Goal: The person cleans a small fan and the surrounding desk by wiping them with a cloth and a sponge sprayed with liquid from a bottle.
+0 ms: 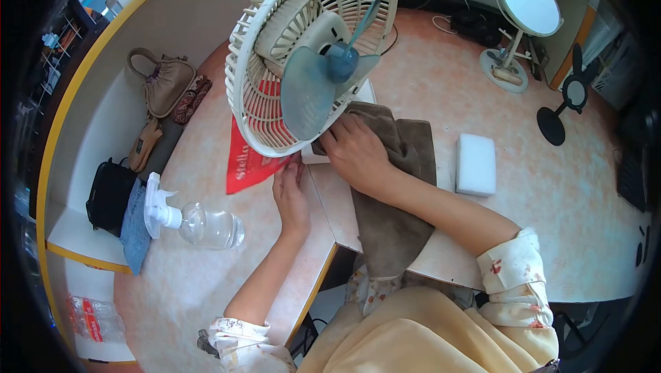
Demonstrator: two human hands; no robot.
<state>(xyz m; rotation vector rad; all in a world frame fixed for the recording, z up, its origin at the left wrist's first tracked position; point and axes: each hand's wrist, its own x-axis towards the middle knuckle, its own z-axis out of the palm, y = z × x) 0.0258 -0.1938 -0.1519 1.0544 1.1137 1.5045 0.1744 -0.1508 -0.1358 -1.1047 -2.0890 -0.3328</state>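
Observation:
A white electric fan (237, 91) stands tilted in front of me, its front grille off and its blue blades (306, 94) bare. My right hand (359, 156) is closed on a brown cloth (392, 215) and presses it against the fan's lower part. The rest of the cloth hangs over the table's front edge. My left hand (292, 197) grips the fan low down by its base, fingertips partly hidden under the cage. A red sheet with white lettering (248, 170) lies behind the cage, beside my left hand.
A clear spray bottle (213, 226) lies on its side at left. Bags (165, 91) and a black pouch (112, 194) rest along the curved wall. A white sponge block (476, 164) is at right, with a round mirror (530, 5) and a small black stand (551, 125) beyond.

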